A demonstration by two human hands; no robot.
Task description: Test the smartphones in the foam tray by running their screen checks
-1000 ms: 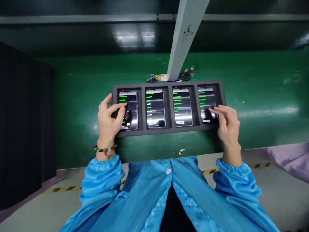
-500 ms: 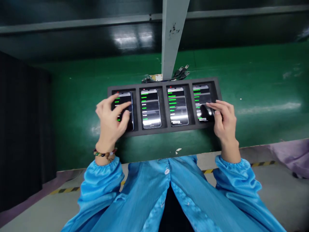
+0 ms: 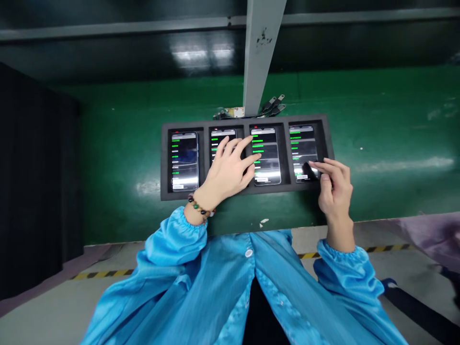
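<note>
Several smartphones lie face up in a row, each in its own slot of a dark foam tray [image 3: 164, 163]. Green and white text lines fill their black screens. My left hand [image 3: 230, 167], fingers spread, reaches over the second phone [image 3: 217, 135] and covers much of it. Its index finger extends to the screen of the third phone [image 3: 268, 163]. My right hand [image 3: 334, 184] hovers at the lower right of the rightmost phone [image 3: 304, 148], fingers stretched toward its screen. Whether the fingertips touch the glass I cannot tell. The leftmost phone [image 3: 185, 163] is uncovered.
A grey post [image 3: 262, 52] rises behind the tray. Black cables with connectors [image 3: 275, 103] lie at its foot. White scraps [image 3: 264, 221] sit near the front edge of the green tabletop [image 3: 388, 167]. A dark leg shows on the floor at the right.
My left hand has moved right, from the leftmost phone to over the second and third ones. My right hand stays by the rightmost phone, slightly lower. A leg has appeared at lower right.
</note>
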